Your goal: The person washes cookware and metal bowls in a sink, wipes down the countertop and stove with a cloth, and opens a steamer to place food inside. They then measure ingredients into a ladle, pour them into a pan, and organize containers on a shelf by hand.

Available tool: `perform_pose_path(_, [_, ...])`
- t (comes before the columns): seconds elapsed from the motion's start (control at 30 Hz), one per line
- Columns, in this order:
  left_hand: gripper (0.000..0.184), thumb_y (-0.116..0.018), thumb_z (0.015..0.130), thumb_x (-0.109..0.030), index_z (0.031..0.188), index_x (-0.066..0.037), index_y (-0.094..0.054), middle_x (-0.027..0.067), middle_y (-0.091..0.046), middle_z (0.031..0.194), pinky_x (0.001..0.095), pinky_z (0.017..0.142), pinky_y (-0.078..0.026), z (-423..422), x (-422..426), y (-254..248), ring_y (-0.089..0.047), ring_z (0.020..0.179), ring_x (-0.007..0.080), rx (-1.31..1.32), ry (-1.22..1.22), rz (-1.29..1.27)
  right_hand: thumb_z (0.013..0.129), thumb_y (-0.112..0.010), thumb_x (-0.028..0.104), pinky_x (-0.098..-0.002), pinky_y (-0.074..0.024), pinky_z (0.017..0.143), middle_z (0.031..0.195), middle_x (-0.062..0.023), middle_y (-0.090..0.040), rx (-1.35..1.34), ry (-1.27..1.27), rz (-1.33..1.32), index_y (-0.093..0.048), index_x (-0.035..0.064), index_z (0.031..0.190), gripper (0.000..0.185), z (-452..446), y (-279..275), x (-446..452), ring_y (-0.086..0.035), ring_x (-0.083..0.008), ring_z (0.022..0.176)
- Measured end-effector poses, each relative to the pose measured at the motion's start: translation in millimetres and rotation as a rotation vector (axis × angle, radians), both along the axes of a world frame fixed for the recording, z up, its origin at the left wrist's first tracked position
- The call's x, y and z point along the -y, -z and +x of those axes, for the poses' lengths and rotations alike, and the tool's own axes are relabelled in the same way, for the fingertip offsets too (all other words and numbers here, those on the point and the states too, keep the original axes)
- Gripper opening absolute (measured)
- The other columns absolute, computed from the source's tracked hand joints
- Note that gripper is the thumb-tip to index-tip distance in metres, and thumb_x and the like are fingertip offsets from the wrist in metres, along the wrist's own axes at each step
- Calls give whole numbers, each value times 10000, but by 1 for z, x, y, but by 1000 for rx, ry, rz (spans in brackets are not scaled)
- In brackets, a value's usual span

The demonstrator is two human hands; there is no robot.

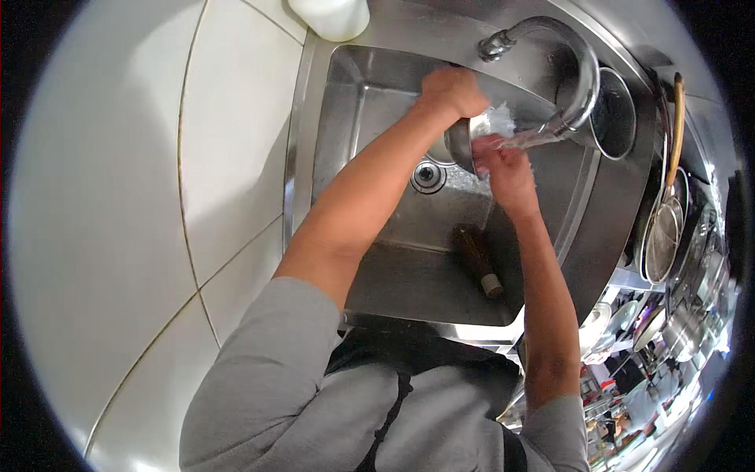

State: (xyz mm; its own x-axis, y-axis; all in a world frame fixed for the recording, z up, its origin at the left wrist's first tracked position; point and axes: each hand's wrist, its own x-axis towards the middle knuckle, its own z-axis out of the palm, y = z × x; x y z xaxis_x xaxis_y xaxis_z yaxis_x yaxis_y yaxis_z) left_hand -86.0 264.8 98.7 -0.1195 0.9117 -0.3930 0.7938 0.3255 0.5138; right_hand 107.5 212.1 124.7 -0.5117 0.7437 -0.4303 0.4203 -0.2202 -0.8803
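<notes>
Over the steel sink, my left hand is closed on the edge of a metal pan, which is tilted on its side. My right hand is at the pan's right side, under the water running from the faucet. Its fingers are bent and blurred by the splashing water, so what they hold, if anything, is hidden. Below the pan lies the round drain. A dark brown bottle with a pale cap rests in the sink's lower right part.
White tiles cover the wall on the left. A white container stands at the sink's upper left corner. Right of the faucet are a dark round pot and strainers. Stacked cookware fills the far right.
</notes>
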Motion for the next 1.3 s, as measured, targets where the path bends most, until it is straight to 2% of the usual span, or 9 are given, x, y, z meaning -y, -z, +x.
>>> perform_pose_path(0.07, [357, -687, 755, -299, 951, -18, -787, 248, -738, 1001, 483, 906, -569, 4, 8, 32, -720, 991, 415, -3, 101, 21, 1071, -526, 235, -328, -557, 852, 963, -97, -707, -28, 105, -48, -640, -47, 1086, 305, -27, -21, -5, -697, -177, 980])
perform_pose_path(0.17, [335, -691, 749, -292, 921, -22, -790, 247, -739, 981, 480, 888, -570, 8, 29, 64, -724, 962, 422, 129, -142, -62, 1042, -563, 251, -352, -561, 869, 969, -149, -709, 165, -224, 737, -641, -33, 1119, 304, -16, 51, -12, -712, -245, 1008])
perform_pose_path(0.43, [395, -684, 838, -358, 894, 25, -763, 274, -725, 1002, 445, 884, -563, 7, 23, 40, -707, 1006, 412, 121, -196, 48, 939, -690, 292, -442, -523, 925, 1062, -200, -719, 332, -125, 35, -664, 19, 1207, 383, -27, 4, -2, -692, -330, 980])
perform_pose_path(0.67, [620, -551, 976, -653, 1363, -168, -569, 48, -637, 1321, 439, 960, -507, 68, 83, 74, -644, 1084, 257, 1751, -1043, 110, 963, -683, 392, -452, -481, 1007, 1185, -175, -695, -386, 663, -521, -557, -14, 1371, 589, -47, 31, -4, -651, -313, 1143])
perform_pose_path(0.73, [599, -570, 971, -633, 1318, -144, -591, 65, -656, 1264, 425, 963, -506, 86, 112, 78, -652, 1078, 256, 1731, -1151, -38, 965, -665, 407, -450, -478, 1016, 1242, -226, -675, 42, 164, 86, -538, -28, 1388, 620, -37, 64, 5, -655, -341, 1154])
perform_pose_path(0.87, [564, -608, 961, -592, 1229, -96, -636, 98, -695, 1151, 398, 969, -504, 120, 140, 87, -667, 1064, 255, 1690, -1341, -327, 957, -647, 388, -448, -523, 884, 1124, -266, -708, 445, -179, 116, -630, -4, 1259, 496, -8, 54, 0, -699, -412, 1034])
perform_pose_path(1.0, [415, -656, 889, -380, 1164, -70, -689, 161, -703, 1154, 531, 1067, -429, 94, 160, 195, -658, 1099, 333, 216, -5, 32, 969, -641, 337, -468, -533, 738, 874, -259, -712, 342, 20, 161, -712, -9, 953, 353, 22, 34, 24, -700, -456, 850])
perform_pose_path(1.17, [265, -681, 802, -170, 1030, -53, -748, 146, -714, 1019, 676, 1166, -238, 66, 132, 224, -657, 1065, 346, -207, 406, 218, 1072, -538, 422, -367, -465, 625, 679, -135, -528, 426, 20, -6, -663, -46, 925, 506, 57, 16, 76, -482, -122, 681])
perform_pose_path(1.3, [207, -667, 828, -172, 997, -93, -756, 143, -725, 1019, 671, 1147, -187, 54, 112, 242, -671, 1054, 320, -262, 494, 120, 1014, -646, 252, -399, -485, 628, 712, -208, -593, 487, -191, 63, -663, -22, 990, 276, 68, -16, 104, -619, -279, 640])
